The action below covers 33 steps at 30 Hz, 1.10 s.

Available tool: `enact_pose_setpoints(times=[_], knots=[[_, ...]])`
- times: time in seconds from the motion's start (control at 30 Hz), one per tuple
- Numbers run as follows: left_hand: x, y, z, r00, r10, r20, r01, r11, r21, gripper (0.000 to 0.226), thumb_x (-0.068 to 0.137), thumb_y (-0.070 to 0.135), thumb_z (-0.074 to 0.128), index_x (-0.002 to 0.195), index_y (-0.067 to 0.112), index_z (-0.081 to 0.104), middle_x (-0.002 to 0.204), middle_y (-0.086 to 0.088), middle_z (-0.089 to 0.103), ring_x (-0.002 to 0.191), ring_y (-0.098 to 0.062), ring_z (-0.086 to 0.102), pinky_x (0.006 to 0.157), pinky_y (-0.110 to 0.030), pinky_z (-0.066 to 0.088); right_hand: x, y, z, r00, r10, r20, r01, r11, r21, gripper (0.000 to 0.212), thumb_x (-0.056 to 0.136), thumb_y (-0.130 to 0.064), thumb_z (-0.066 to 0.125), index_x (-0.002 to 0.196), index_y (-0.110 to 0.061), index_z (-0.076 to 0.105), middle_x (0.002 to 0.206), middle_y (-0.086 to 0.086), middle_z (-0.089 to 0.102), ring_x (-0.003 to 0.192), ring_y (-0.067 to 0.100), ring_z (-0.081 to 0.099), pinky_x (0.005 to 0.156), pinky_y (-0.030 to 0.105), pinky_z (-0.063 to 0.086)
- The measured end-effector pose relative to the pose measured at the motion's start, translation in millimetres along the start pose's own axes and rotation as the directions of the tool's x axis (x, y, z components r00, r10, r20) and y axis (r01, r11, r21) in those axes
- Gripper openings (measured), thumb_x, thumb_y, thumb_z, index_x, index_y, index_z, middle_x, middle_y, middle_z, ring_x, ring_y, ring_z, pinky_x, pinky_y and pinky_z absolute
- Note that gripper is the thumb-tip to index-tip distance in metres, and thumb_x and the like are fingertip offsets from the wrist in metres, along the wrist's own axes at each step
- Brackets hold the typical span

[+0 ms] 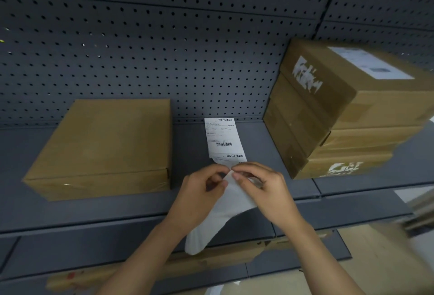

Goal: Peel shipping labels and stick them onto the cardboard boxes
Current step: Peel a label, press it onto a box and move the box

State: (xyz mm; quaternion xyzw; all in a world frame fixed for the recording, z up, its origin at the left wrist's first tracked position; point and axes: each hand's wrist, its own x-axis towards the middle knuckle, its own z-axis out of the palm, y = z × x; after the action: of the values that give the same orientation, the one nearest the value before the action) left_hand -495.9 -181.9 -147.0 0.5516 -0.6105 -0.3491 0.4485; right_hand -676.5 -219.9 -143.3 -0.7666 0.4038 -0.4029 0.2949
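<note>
We see the label strip (222, 138) running lengthwise away from us, its printed far end lying on the shelf (117, 212) and pointing at the pegboard (164, 48). Its near part rises to our hands: the left hand (199, 196) and right hand (263, 189) both pinch it between thumb and fingertips, close together. Below them the blank backing (211, 224) hangs toward us between the wrists. A flat cardboard box (103, 139) lies left of the strip, a stack of boxes (340, 118) to its right, cut off at the frame edge. Our fingers hide the pinched edge; the print is too small to read.
</note>
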Motion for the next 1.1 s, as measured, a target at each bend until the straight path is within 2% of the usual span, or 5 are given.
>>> enact_pose_setpoints(times=[0.33, 0.63, 0.83, 1.0, 1.1], knots=[[1, 0, 2, 0.999, 0.023, 0.024, -0.023, 1.0, -0.015, 0.043, 0.092, 0.01, 0.065, 0.098, 0.052, 0.061, 0.08, 0.008, 0.065, 0.077, -0.01, 0.062, 0.07, -0.017, 0.05, 5, 1, 1, 0.999, 0.038, -0.022, -0.037, 0.999, 0.018, 0.012, 0.089, -0.015, 0.072, 0.1, -0.017, 0.076, 0.097, -0.016, 0.073, 0.094, 0.003, 0.068, 0.083, 0.019, 0.052], [2, -4, 3, 0.999, 0.018, 0.027, -0.018, 1.0, -0.007, 0.03, 0.093, 0.011, 0.063, 0.112, 0.034, 0.068, 0.08, 0.008, 0.065, 0.076, -0.006, 0.061, 0.072, -0.02, 0.051, 8, 0, 1, 0.99, 0.141, 0.01, -0.141, 0.982, 0.129, 0.012, 0.09, -0.014, 0.07, 0.092, -0.025, 0.075, 0.091, -0.017, 0.073, 0.09, 0.003, 0.068, 0.078, 0.014, 0.048], [2, -2, 3, 0.999, 0.041, 0.013, -0.041, 0.999, -0.009, 0.036, 0.092, 0.007, 0.063, 0.106, 0.04, 0.067, 0.076, 0.015, 0.062, 0.069, 0.0, 0.056, 0.066, -0.014, 0.046, 12, -1, 0, 0.992, 0.121, 0.021, -0.123, 0.984, 0.127, 0.014, 0.09, -0.01, 0.07, 0.092, -0.022, 0.076, 0.088, -0.017, 0.074, 0.087, 0.003, 0.069, 0.079, 0.014, 0.048], [3, -2, 6, 0.999, 0.036, 0.009, -0.036, 0.999, -0.01, 0.034, 0.091, 0.005, 0.063, 0.108, 0.034, 0.069, 0.077, 0.006, 0.063, 0.072, -0.012, 0.059, 0.07, -0.026, 0.05, 13, -2, -2, 0.994, 0.109, 0.023, -0.111, 0.985, 0.13, 0.016, 0.089, -0.009, 0.071, 0.089, -0.025, 0.075, 0.087, -0.015, 0.074, 0.085, 0.004, 0.069, 0.079, 0.015, 0.049], [3, -1, 7, 0.999, 0.046, 0.022, -0.046, 0.999, -0.013, 0.039, 0.092, 0.003, 0.062, 0.106, 0.038, 0.068, 0.077, 0.013, 0.062, 0.07, -0.005, 0.056, 0.069, -0.022, 0.048, 12, -3, -3, 0.993, 0.114, 0.038, -0.118, 0.984, 0.133, 0.013, 0.087, -0.011, 0.072, 0.089, -0.023, 0.075, 0.086, -0.016, 0.073, 0.085, 0.003, 0.068, 0.078, 0.014, 0.048]])
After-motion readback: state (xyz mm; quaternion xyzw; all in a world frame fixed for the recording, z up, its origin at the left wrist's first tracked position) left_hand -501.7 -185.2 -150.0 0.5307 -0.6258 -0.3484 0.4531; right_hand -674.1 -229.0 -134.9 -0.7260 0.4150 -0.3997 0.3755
